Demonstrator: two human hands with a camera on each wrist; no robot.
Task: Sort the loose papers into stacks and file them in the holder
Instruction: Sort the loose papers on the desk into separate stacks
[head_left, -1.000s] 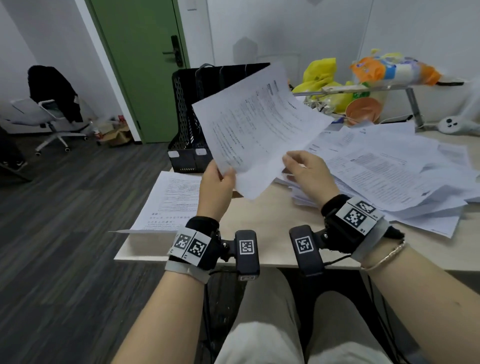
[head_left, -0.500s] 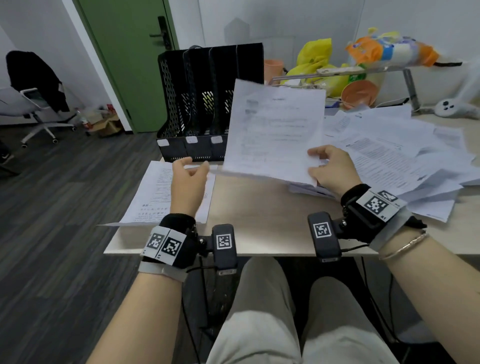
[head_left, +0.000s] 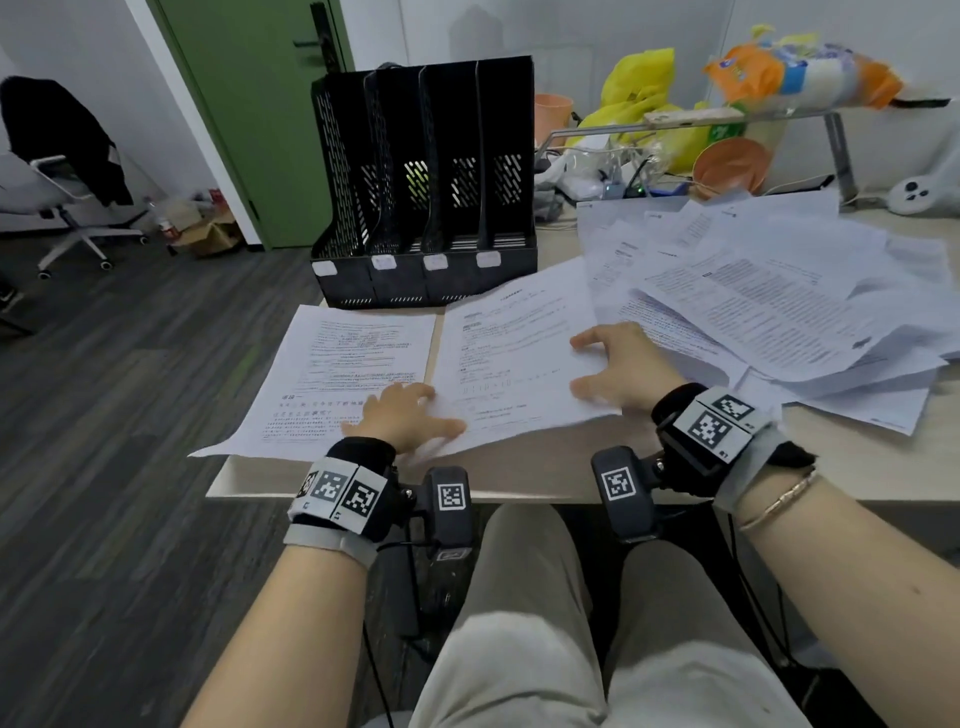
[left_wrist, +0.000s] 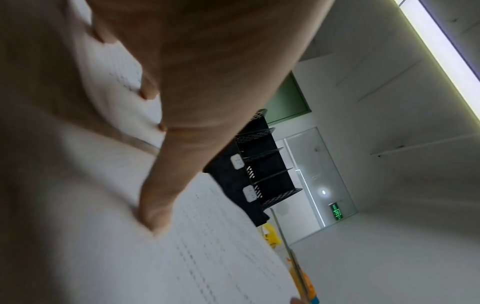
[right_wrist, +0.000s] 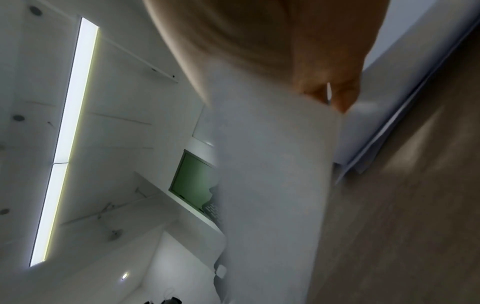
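Wooden table (head_left: 545, 467) under black holder (head_left: 426, 208), loose papers (head_left: 753, 312).

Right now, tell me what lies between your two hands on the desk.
Head view: one printed sheet lies flat between the left hand and right hand; both rest on it.
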